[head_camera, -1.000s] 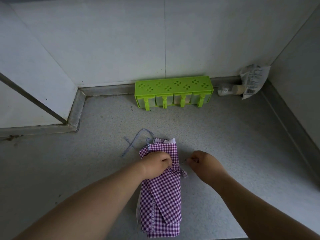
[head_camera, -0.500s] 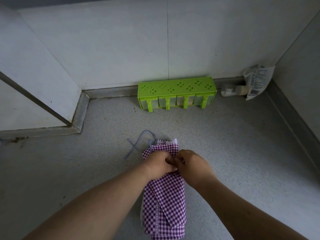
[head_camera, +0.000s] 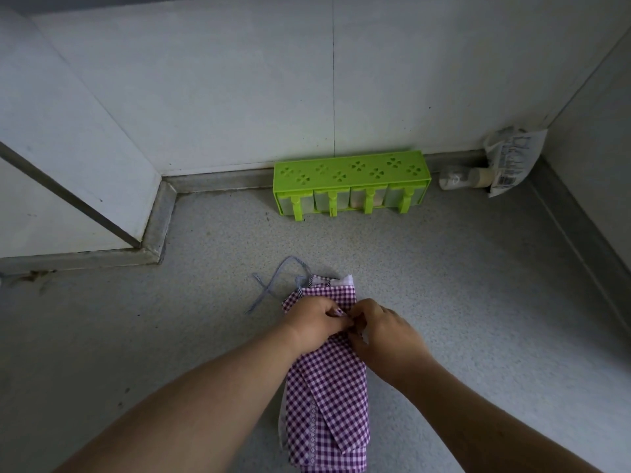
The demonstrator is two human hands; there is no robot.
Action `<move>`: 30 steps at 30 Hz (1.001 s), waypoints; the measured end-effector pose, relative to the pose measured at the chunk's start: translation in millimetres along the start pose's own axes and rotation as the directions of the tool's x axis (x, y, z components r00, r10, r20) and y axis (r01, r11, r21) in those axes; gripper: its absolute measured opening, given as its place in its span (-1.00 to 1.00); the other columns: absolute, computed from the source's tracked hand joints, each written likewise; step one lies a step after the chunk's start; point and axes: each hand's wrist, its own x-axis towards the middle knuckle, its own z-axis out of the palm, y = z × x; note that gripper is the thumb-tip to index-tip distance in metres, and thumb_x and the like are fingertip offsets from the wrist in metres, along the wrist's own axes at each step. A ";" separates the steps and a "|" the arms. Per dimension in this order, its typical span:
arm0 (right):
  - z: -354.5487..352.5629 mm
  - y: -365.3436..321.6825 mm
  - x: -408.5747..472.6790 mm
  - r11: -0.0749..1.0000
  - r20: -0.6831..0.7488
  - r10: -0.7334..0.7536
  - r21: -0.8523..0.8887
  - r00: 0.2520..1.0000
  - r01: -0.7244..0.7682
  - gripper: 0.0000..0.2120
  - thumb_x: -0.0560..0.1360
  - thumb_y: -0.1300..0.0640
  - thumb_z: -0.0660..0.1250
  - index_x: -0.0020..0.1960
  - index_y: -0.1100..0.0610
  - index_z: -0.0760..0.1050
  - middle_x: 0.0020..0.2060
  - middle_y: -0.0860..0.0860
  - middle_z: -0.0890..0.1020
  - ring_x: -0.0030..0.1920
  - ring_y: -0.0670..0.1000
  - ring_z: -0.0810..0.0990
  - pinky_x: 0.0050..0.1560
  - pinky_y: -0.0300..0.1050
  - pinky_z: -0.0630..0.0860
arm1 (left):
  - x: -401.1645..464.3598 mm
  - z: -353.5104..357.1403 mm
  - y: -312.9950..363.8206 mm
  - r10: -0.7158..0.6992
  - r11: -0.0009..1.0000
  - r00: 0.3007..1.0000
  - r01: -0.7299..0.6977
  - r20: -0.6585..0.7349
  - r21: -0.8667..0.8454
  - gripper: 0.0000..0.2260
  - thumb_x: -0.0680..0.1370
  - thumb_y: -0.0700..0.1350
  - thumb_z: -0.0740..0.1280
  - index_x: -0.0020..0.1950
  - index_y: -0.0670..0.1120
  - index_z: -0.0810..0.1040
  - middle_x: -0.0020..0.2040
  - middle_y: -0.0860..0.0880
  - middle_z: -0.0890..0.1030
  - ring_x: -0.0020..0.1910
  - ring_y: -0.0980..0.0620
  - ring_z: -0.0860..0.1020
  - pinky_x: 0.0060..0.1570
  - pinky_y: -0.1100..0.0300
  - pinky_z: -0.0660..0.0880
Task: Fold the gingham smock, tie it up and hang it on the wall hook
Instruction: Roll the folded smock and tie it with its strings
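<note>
The purple-and-white gingham smock (head_camera: 327, 397) lies folded into a long narrow strip on the grey speckled counter, running from near me toward the wall. My left hand (head_camera: 316, 322) and my right hand (head_camera: 382, 331) meet over its upper part, fingertips pinched together on the smock's tie at the middle. A thin pale blue string (head_camera: 273, 285) of the smock loops loose on the counter beyond its far left corner. No wall hook is in view.
A lime green spice rack (head_camera: 351, 175) with several clear drawers stands against the back wall. A small white bottle (head_camera: 457, 177) and a printed plastic packet (head_camera: 512, 158) lie in the back right corner. A raised ledge (head_camera: 157, 233) borders the counter at the left.
My right hand has moved left from beside the smock to meet my left hand over it. Both now pinch the tie together.
</note>
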 end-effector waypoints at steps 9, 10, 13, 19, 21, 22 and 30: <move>-6.0 20.4 -1.8 0.941 -0.018 -0.181 -0.294 0.983 0.168 -0.74 0.62 -0.13 0.15 0.11 -0.09 0.57 -0.04 -0.12 0.53 -0.06 -0.05 0.52 0.10 -0.05 0.53 | -5.5 -6.9 -6.5 0.073 0.991 0.997 -0.074 0.021 0.115 -0.77 0.56 0.12 0.49 -0.18 0.00 0.69 -0.19 0.03 0.71 -0.15 0.05 0.68 -0.05 0.05 0.62; -9.1 22.5 -1.9 0.929 -0.027 -0.205 -0.320 0.978 0.186 -0.78 0.61 -0.11 0.18 0.10 -0.09 0.56 -0.06 -0.11 0.49 -0.10 -0.05 0.50 0.05 -0.04 0.53 | -6.8 -7.3 -6.4 0.086 0.988 0.996 -0.088 0.022 0.131 -0.79 0.56 0.13 0.48 -0.16 0.03 0.70 -0.19 0.05 0.71 -0.15 0.06 0.68 -0.02 0.04 0.64; -16.7 23.0 3.1 0.905 -0.081 -0.236 -0.381 0.968 0.189 -0.93 0.55 0.03 0.40 0.03 -0.06 0.56 -0.14 -0.08 0.45 -0.21 -0.05 0.47 -0.13 -0.07 0.52 | -12.8 -4.5 -6.2 0.164 0.959 0.986 -0.160 0.004 0.234 -0.83 0.58 0.15 0.44 -0.01 0.09 0.73 -0.11 0.11 0.72 -0.11 0.14 0.66 0.04 0.03 0.64; -14.2 1.8 22.6 0.924 -0.178 -0.329 -0.262 0.927 0.277 -0.98 0.53 0.10 0.42 -0.05 0.03 0.61 -0.22 -0.06 0.56 -0.26 -0.01 0.54 -0.32 -0.13 0.50 | -16.6 -0.5 -1.7 0.268 0.907 0.961 -0.227 -0.068 0.355 -0.80 0.63 0.12 0.37 0.10 0.04 0.68 -0.02 0.08 0.70 -0.07 0.10 0.65 0.03 0.00 0.63; -5.8 -2.9 25.3 0.953 -0.208 -0.289 -0.153 0.935 0.261 -0.95 0.54 0.13 0.41 -0.03 0.04 0.65 -0.19 -0.06 0.63 -0.22 -0.01 0.59 -0.27 -0.12 0.56 | -16.4 -0.3 -0.2 0.276 0.904 0.958 -0.231 -0.079 0.359 -0.83 0.63 0.09 0.38 0.09 0.02 0.66 0.00 0.07 0.70 -0.04 0.07 0.66 0.04 -0.01 0.63; -2.2 -3.8 24.9 0.964 -0.204 -0.262 -0.104 0.943 0.245 -0.91 0.54 0.16 0.40 -0.01 0.04 0.67 -0.17 -0.05 0.66 -0.18 -0.01 0.61 -0.21 -0.11 0.59 | -16.1 0.4 -0.5 0.283 0.900 0.956 -0.236 -0.080 0.367 -0.85 0.62 0.06 0.38 0.07 0.02 0.66 0.00 0.06 0.70 -0.04 0.06 0.66 0.04 -0.01 0.62; 13.4 12.8 16.6 0.981 0.007 -0.163 0.108 0.987 0.161 -0.80 0.47 -0.04 0.36 0.01 -0.01 0.69 0.00 -0.09 0.58 0.03 -0.12 0.53 0.04 -0.26 0.53 | -11.5 -4.9 0.8 0.312 0.905 0.949 -0.280 -0.052 0.321 -0.90 0.63 0.04 0.42 0.04 0.04 0.67 0.08 0.09 0.71 0.06 0.12 0.64 0.13 0.08 0.58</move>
